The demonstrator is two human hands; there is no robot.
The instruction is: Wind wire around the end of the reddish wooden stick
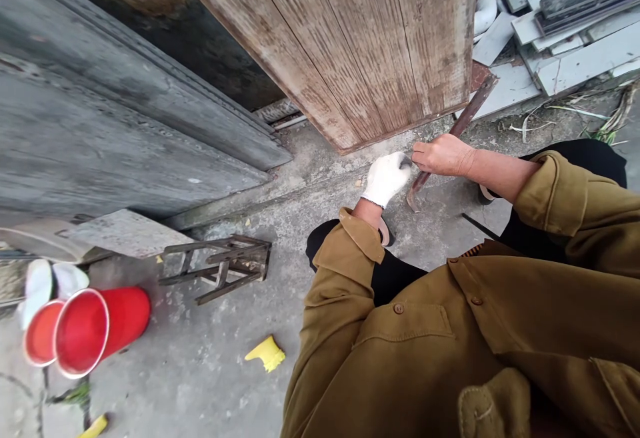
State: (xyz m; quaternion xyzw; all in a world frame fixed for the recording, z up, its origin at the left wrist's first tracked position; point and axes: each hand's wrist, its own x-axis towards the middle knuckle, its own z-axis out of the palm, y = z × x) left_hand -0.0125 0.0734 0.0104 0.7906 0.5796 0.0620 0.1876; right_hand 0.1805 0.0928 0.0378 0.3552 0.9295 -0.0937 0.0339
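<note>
My left hand (387, 180), in a white work glove with a dark patch at the fingers, is closed in front of the wooden panel. Whatever it pinches is too small to make out. My bare right hand (445, 155) is closed, its fingertips beside the glove. A wooden-handled tool (473, 110) with a small curved end runs through or under the right hand. The curved end points down at the concrete, and the handle's other end reaches up past the panel's corner. The brown plank panel (367, 45) stands just beyond both hands, its lower edge near the ground.
Grey wooden boards (110, 111) flank a dark opening on the left. A small wooden stool (225, 265) lies on its side. Two red buckets (125, 325) lie near it, with a yellow piece (267, 353) on the concrete. Stacked tiles and boards (590, 51) fill the right.
</note>
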